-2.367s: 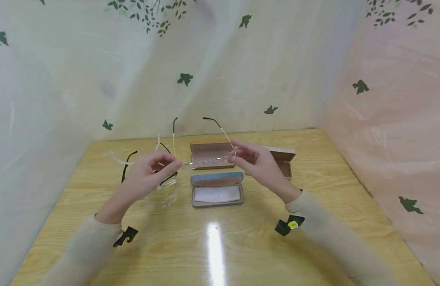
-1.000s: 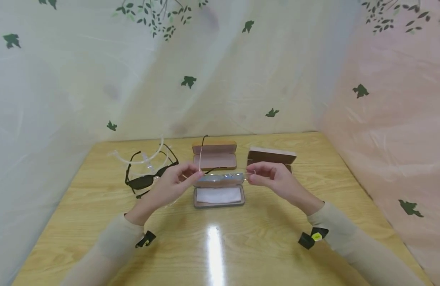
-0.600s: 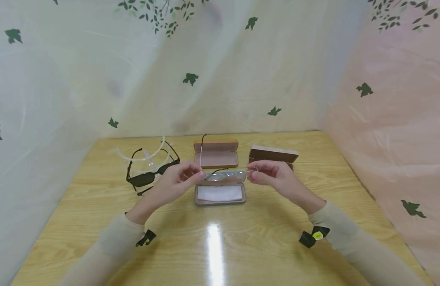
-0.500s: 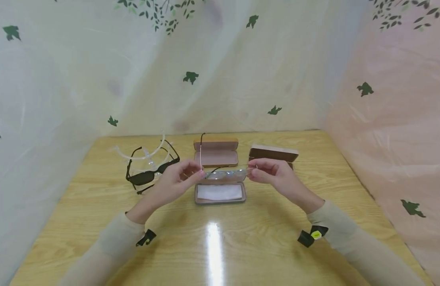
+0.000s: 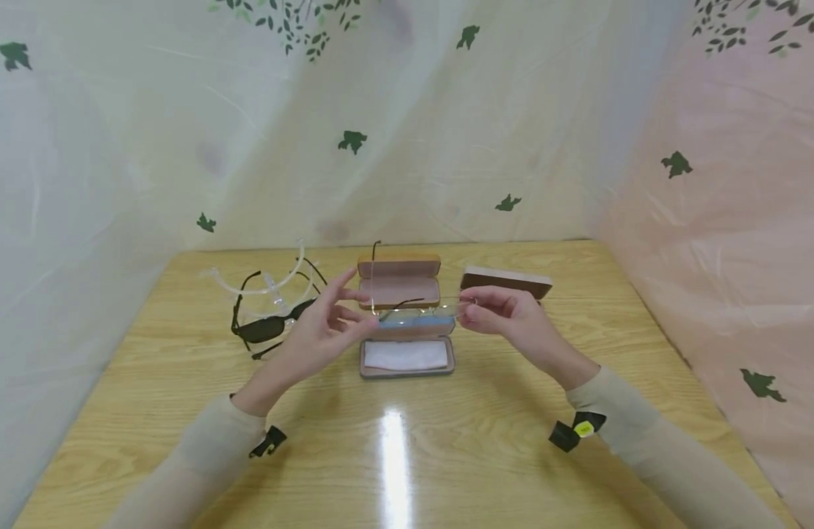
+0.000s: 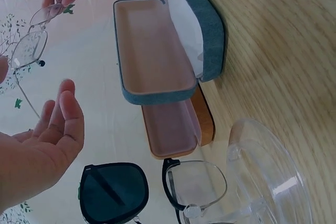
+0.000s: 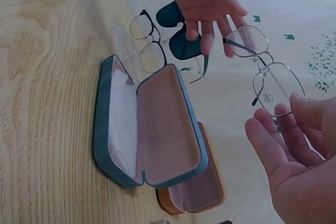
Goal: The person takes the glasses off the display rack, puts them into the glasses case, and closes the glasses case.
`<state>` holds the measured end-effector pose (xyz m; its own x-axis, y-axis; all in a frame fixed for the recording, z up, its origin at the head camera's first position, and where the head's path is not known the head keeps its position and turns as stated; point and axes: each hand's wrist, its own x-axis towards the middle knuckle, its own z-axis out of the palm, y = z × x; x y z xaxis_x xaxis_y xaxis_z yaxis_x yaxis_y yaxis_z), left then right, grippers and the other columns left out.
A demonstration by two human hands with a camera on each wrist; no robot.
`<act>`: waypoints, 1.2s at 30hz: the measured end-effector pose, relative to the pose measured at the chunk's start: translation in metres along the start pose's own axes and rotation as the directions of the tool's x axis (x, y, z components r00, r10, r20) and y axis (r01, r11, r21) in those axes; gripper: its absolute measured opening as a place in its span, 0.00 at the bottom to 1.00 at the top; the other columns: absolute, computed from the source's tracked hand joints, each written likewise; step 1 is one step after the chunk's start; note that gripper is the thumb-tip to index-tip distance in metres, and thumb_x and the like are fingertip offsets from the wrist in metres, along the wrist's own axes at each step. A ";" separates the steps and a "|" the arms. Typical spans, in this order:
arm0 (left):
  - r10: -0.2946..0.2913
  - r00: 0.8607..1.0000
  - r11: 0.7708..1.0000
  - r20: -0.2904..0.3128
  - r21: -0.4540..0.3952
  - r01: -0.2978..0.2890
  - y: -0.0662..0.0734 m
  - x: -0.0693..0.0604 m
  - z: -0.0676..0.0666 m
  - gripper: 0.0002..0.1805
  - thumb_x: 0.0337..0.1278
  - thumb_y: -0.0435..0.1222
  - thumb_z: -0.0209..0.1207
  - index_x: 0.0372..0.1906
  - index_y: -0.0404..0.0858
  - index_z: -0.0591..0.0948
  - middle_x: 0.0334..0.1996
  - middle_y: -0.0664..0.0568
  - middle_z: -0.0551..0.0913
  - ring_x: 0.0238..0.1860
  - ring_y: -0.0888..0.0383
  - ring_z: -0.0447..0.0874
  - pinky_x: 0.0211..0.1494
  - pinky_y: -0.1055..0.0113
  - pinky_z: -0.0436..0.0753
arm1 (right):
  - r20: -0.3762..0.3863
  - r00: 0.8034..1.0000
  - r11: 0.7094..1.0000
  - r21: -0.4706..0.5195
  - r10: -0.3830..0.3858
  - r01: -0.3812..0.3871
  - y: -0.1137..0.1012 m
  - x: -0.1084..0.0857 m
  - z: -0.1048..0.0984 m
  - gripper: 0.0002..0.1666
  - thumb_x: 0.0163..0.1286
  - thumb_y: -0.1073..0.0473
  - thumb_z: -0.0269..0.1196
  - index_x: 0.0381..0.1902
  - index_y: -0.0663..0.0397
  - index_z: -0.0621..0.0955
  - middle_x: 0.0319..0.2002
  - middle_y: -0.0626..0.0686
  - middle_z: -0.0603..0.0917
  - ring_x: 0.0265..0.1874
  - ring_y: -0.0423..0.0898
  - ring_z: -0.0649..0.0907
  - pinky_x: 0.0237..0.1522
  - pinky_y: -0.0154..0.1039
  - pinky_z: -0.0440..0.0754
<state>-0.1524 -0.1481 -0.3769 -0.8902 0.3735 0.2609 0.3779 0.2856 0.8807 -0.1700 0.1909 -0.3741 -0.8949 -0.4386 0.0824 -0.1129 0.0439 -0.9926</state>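
Thin metal-rimmed eyeglasses are held up over the blue glasses case. One temple stands up at the left; the other is folded across behind the lenses. My right hand pinches the right end of the frame between thumb and fingers, also seen in the right wrist view around the rim of the eyeglasses. My left hand has its fingers spread away from the frame, its thumb near the left hinge; whether the thumb touches is unclear. The blue case lies open with a folded white cloth inside.
Behind stand an open orange case and, to the right, an open white-lidded case. At the left lie black sunglasses, black-topped clear glasses and transparent plastic eyewear. Curtains surround the wooden table.
The eyeglasses came rightward and down over the blue case, and their right temple went from unfolded to folded. Lately the left hand's fingers have lifted and spread off the frame.
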 end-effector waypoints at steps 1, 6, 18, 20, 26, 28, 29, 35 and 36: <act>0.010 1.000 1.000 -0.002 0.008 -0.010 -0.001 0.000 0.001 0.47 0.65 0.40 0.68 0.81 0.47 0.54 0.66 0.49 0.74 0.59 0.53 0.80 0.58 0.51 0.82 | -0.001 1.000 1.000 0.002 0.003 -0.003 -0.001 0.000 0.000 0.19 0.74 0.61 0.64 0.60 0.63 0.80 0.50 0.60 0.86 0.50 0.52 0.86 0.54 0.46 0.83; 0.076 0.997 0.995 -0.017 0.059 -0.075 -0.004 0.002 0.005 0.53 0.61 0.42 0.71 0.82 0.46 0.49 0.79 0.52 0.54 0.76 0.50 0.58 0.69 0.44 0.71 | -0.007 1.000 1.000 0.013 0.006 -0.006 -0.002 0.002 0.001 0.20 0.74 0.61 0.65 0.60 0.64 0.80 0.50 0.61 0.86 0.50 0.52 0.86 0.54 0.48 0.83; 0.164 0.986 0.986 0.011 0.014 -0.164 -0.008 0.005 0.014 0.49 0.68 0.37 0.64 0.82 0.48 0.46 0.80 0.52 0.51 0.77 0.51 0.57 0.69 0.44 0.71 | 0.008 1.000 0.999 0.041 0.020 -0.021 -0.002 0.003 0.003 0.19 0.73 0.63 0.65 0.59 0.65 0.80 0.50 0.62 0.86 0.51 0.55 0.87 0.55 0.49 0.82; 0.164 0.986 0.986 0.012 0.022 -0.164 -0.006 0.004 0.014 0.47 0.70 0.37 0.63 0.82 0.48 0.46 0.80 0.53 0.51 0.76 0.52 0.59 0.69 0.47 0.71 | 0.016 1.000 0.999 0.048 0.016 -0.017 -0.004 0.003 0.004 0.19 0.73 0.63 0.65 0.59 0.66 0.79 0.50 0.62 0.86 0.51 0.54 0.87 0.55 0.50 0.82; 0.200 0.980 0.980 0.001 0.013 -0.200 -0.003 0.006 0.016 0.44 0.70 0.33 0.62 0.82 0.44 0.51 0.79 0.50 0.56 0.74 0.49 0.63 0.68 0.50 0.74 | 0.025 1.000 0.999 0.035 0.008 -0.009 -0.005 0.004 0.002 0.21 0.74 0.63 0.65 0.60 0.69 0.78 0.50 0.63 0.86 0.51 0.53 0.87 0.54 0.48 0.83; 0.201 0.979 0.980 0.015 -0.010 -0.201 -0.005 0.008 0.018 0.43 0.70 0.32 0.61 0.82 0.45 0.52 0.78 0.51 0.57 0.73 0.51 0.65 0.68 0.50 0.74 | 0.013 1.000 1.000 0.024 0.019 -0.019 -0.005 0.001 0.000 0.21 0.74 0.63 0.65 0.60 0.68 0.78 0.50 0.63 0.86 0.50 0.53 0.87 0.54 0.47 0.83; 0.202 0.979 0.979 0.022 -0.017 -0.202 -0.005 0.008 0.019 0.43 0.71 0.32 0.61 0.82 0.46 0.52 0.78 0.51 0.58 0.73 0.50 0.66 0.68 0.50 0.74 | 0.008 1.000 0.999 0.019 0.027 -0.027 -0.005 0.000 0.000 0.21 0.73 0.63 0.65 0.60 0.67 0.78 0.50 0.63 0.86 0.50 0.53 0.87 0.53 0.46 0.83; 0.215 0.977 0.977 0.010 -0.010 -0.215 -0.008 0.005 0.017 0.40 0.71 0.30 0.60 0.81 0.45 0.56 0.77 0.51 0.62 0.70 0.48 0.71 0.65 0.55 0.77 | 0.039 0.999 1.000 0.000 0.030 -0.030 -0.004 0.003 0.002 0.24 0.73 0.61 0.65 0.62 0.68 0.77 0.51 0.63 0.85 0.52 0.56 0.86 0.54 0.47 0.83; 0.218 0.976 0.976 0.008 -0.007 -0.218 -0.008 0.005 0.016 0.39 0.71 0.30 0.60 0.81 0.44 0.57 0.76 0.51 0.62 0.70 0.47 0.71 0.65 0.56 0.77 | 0.043 0.999 1.000 -0.001 0.025 -0.025 -0.004 0.004 0.003 0.24 0.73 0.61 0.66 0.62 0.68 0.77 0.51 0.63 0.85 0.52 0.56 0.86 0.54 0.47 0.83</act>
<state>-0.1555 -0.1344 -0.3890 -0.7842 0.4336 0.4439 0.5614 0.1912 0.8051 -0.1723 0.1865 -0.3702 -0.8779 -0.4758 0.0535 -0.0907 0.0556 -0.9943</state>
